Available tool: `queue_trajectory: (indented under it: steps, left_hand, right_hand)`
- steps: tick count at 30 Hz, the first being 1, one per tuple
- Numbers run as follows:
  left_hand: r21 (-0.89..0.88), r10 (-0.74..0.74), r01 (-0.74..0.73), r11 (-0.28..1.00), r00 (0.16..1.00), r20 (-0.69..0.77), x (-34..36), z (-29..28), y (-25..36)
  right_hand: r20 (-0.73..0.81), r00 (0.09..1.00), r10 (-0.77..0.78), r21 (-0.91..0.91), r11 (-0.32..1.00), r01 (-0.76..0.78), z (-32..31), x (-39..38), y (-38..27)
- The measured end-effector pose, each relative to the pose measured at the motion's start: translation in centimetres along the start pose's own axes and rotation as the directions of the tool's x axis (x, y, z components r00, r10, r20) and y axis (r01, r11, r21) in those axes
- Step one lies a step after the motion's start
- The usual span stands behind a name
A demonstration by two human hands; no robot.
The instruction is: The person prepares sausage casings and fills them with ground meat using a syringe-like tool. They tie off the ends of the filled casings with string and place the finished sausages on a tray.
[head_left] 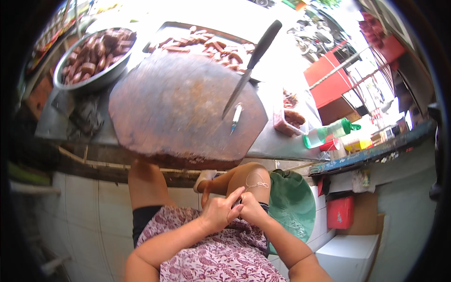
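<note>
My left hand [219, 212] and my right hand [253, 209] meet above my lap, fingers closed and pressed together. Something dark shows between them, too small to make out. Loops of thin white string [257, 182] lie over my right knee, just beyond the right hand; whether the fingers grip its end is hidden. Past my knees is a thick wooden chopping block [188, 108]. A black-handled knife [249, 70] slants over its right side, tip at the wood. Beside the blade lies a slim white pen-like stick [236, 116] with a blue tip.
Sausage pieces fill a metal bowl [58, 77] at the left, and more lie on a tray [164, 28] behind the block. To the right are a plastic tub [281, 123] of reddish food and a green-capped bottle [324, 134]. White strings lie on a green stool [291, 197].
</note>
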State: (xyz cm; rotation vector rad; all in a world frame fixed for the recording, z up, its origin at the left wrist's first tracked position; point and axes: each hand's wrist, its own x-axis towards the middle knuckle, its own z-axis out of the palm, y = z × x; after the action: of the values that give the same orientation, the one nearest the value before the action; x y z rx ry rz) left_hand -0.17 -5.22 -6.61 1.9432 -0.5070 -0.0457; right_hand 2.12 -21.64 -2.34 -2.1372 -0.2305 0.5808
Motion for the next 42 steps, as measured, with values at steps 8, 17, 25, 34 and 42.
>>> queue_trajectory:
  steps: [8, 17, 25, 34, 42]
  left_hand:
    - [-0.235, 0.017, -0.027, 0.972, 0.999, -0.045, 1.7, -1.0, 0.0]
    - [-0.479, 0.175, -0.182, 0.859, 0.983, -0.061, -0.4, -11.7, 11.0]
    - [0.525, 0.653, -0.599, 0.605, 0.751, 0.104, 1.3, -13.5, 12.5]
    - [0.534, 0.46, -0.424, 0.731, 0.885, 0.073, 1.8, -12.6, 5.7]
    - [0.281, 0.441, -0.463, 0.841, 0.886, 0.14, 0.7, -13.5, 7.9]
  right_hand:
    - [-0.45, 0.892, -0.04, -0.091, 0.996, -0.002, -13.0, 2.1, -2.5]
    - [-0.477, 0.748, -0.463, -0.272, 0.886, 0.375, -11.2, 6.0, -4.7]
    - [-0.398, 0.747, -0.532, -0.448, 0.823, 0.348, -8.3, 12.0, -5.7]
    - [-0.403, 0.712, -0.575, -0.676, 0.711, 0.192, -8.6, 13.3, -5.5]
    - [-0.504, 0.692, -0.517, -0.471, 0.836, 0.282, -8.8, 10.4, -5.7]
